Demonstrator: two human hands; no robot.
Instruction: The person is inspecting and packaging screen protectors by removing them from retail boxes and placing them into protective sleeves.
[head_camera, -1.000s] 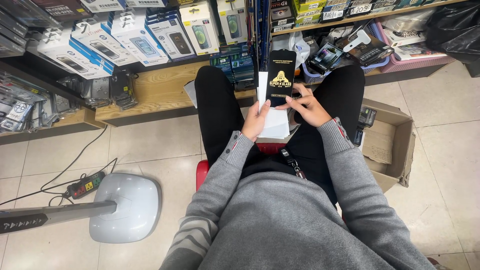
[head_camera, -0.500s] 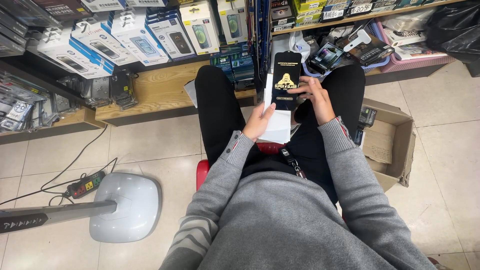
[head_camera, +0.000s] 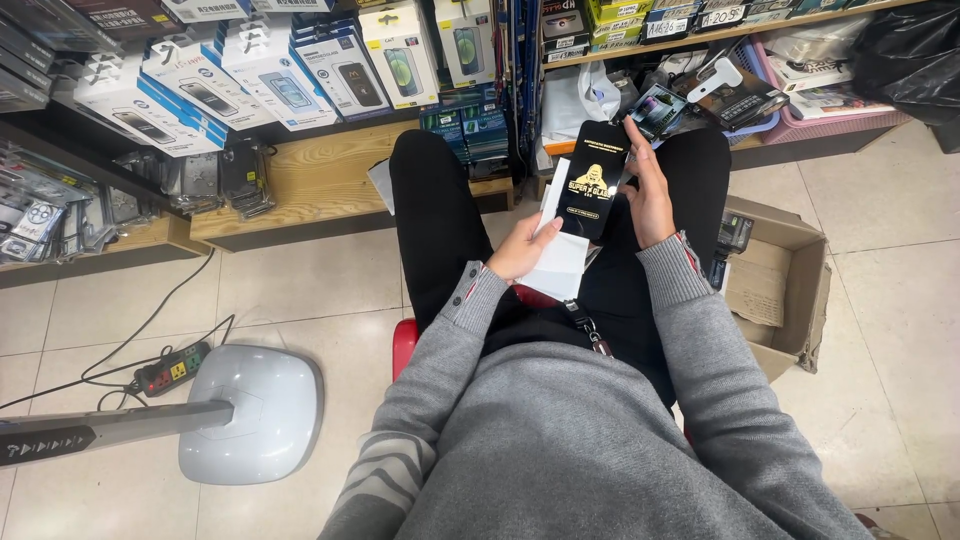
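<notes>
Two hands at work above lap. Right hand (head_camera: 648, 190) fingers curled round right edge of black flat packet (head_camera: 592, 193), held upright. Left hand (head_camera: 520, 250) thumb and fingers pinching white inner sleeve (head_camera: 560, 262), apparently drawn partly out below packet. Extraction judged under way, not complete. Cardboard box (head_camera: 790, 290) on floor at right; wooden shelf edge (head_camera: 300, 190) ahead.

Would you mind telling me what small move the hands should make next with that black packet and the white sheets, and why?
Probably the right hand should draw the black packet further up and free of the white sheets. The packet already stands mostly above them, gripped at its right edge, while the left hand steadies the sheets on the lap.
</notes>
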